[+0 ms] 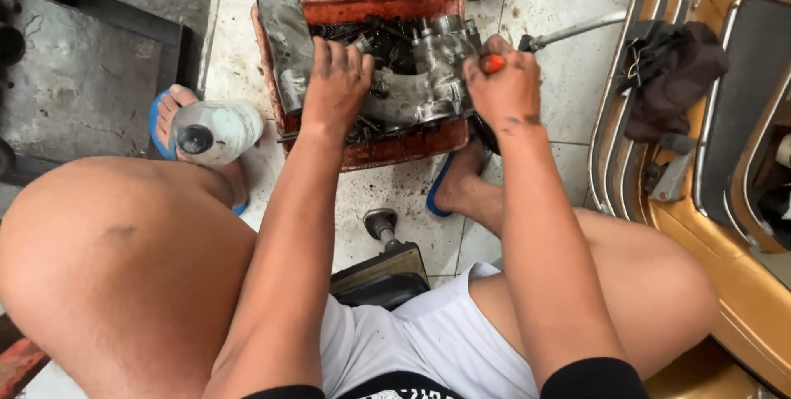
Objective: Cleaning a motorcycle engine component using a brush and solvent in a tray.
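At the upper centre of the frame, a grey engine casing (416, 86) in a red tray (395, 147) is pressed by the flat, spread left hand (336, 77); an orange-handled tool (493, 63) is clamped in the right hand (504, 86).

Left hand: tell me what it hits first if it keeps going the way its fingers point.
The left hand points away from the person, into the red tray. Just past its fingertips lie dark greasy parts, then probably the tray's far wall; depth is unclear.
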